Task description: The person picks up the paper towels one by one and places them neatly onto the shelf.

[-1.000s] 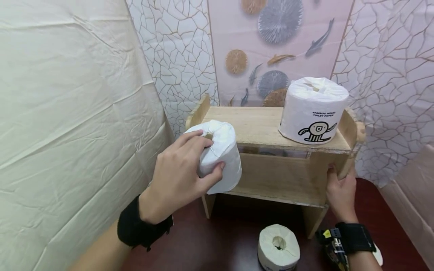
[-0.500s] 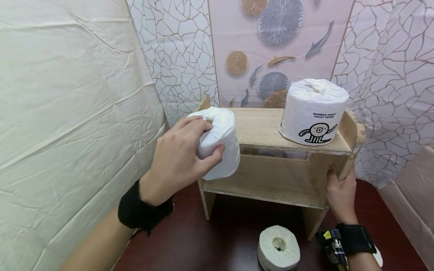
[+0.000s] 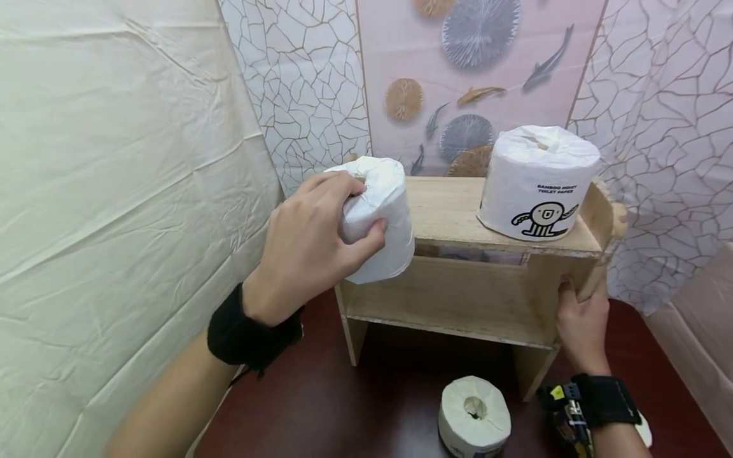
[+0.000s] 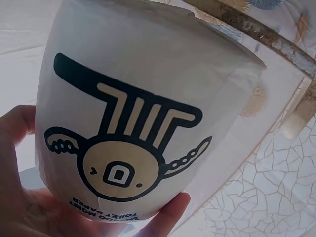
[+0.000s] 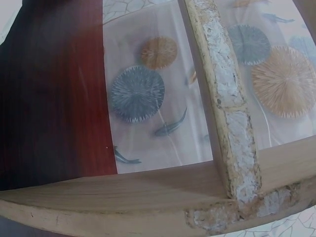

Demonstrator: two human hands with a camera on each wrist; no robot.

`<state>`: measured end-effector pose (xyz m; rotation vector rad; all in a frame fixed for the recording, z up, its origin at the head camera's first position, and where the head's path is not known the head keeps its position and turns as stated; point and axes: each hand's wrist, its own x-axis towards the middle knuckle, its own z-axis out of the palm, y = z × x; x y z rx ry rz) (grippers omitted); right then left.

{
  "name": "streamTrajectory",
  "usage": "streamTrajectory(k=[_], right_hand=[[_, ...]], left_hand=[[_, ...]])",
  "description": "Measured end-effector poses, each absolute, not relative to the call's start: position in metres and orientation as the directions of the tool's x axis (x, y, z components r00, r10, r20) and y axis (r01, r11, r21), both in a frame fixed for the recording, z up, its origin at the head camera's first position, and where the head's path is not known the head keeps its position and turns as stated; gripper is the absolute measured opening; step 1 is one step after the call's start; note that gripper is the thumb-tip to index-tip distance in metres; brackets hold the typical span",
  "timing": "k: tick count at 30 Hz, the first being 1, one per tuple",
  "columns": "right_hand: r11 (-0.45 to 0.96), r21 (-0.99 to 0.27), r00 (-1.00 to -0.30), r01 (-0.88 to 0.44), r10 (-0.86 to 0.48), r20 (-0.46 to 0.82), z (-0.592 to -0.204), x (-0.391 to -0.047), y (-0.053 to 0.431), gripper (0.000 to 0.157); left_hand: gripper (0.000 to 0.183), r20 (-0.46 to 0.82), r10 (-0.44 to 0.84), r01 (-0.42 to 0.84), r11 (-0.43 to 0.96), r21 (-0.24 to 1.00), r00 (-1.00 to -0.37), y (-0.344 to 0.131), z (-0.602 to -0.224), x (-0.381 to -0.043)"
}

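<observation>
My left hand holds a white paper-wrapped toilet roll from above, fingers at the hole in its top and thumb pressed on its side. Held up, this roll overlaps the left end of the wooden shelf's top board. A black cartoon figure and upside-down print show on the roll's wrapper in the left wrist view. My right hand grips the shelf's right side panel just under the top board. Another wrapped toilet roll stands upright on the top board's right end.
A third toilet roll stands on the dark red table in front of the shelf. Below the top board runs a lower board. Pale cloth hangs at the left, and a patterned sheet hangs behind.
My left hand has raised the toilet roll from in front of the shelf to top-board height. The right hand keeps its grip on the side panel.
</observation>
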<state>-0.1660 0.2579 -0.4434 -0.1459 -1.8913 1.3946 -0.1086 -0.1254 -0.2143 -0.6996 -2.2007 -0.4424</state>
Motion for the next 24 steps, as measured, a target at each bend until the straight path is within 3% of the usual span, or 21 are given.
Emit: streamTrajectory(k=[11, 24], right_hand=[[0.377, -0.848, -0.705, -0.374, 0.478, 0.523, -0.444, -0.168, 0.260, 0.046], [0.373, -0.837, -0.685, -0.400, 0.485, 0.543, -0.444, -0.170, 0.260, 0.043]], left_hand=[[0.040, 0.743, 0.342, 0.587, 0.805, 0.084, -0.576, -0.111, -0.204, -0.135], [0.041, 0.637, 0.334, 0.524, 0.842, 0.130, -0.695, -0.102, -0.191, -0.176]])
